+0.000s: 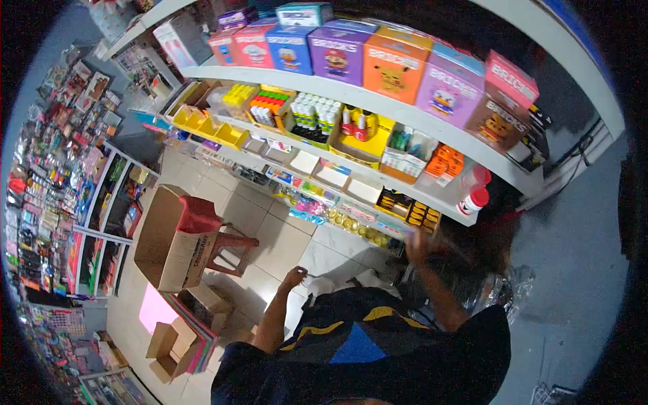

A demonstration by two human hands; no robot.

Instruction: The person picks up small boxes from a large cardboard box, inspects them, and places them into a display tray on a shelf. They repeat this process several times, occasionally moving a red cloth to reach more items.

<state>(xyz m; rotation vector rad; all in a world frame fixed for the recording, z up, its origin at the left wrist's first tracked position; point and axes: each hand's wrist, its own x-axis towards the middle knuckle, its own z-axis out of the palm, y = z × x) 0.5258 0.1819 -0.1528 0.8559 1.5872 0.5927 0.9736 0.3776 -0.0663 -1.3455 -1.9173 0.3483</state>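
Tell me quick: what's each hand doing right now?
Left hand: loosely curled, nothing visibly held, above the floor tiles.
Right hand: raised at the lowest shelf, motion-blurred; grip cannot be told.

Heavy fisheye on my head cam here, so the shelves bow into big curves and the corners go black with a reddish fringe. Light is bright and even on the boxes up top, with a cool bluish cast on the wall. My right hand is smeared with motion blur, and the lower right is murky. Left racks look soft and mushy.
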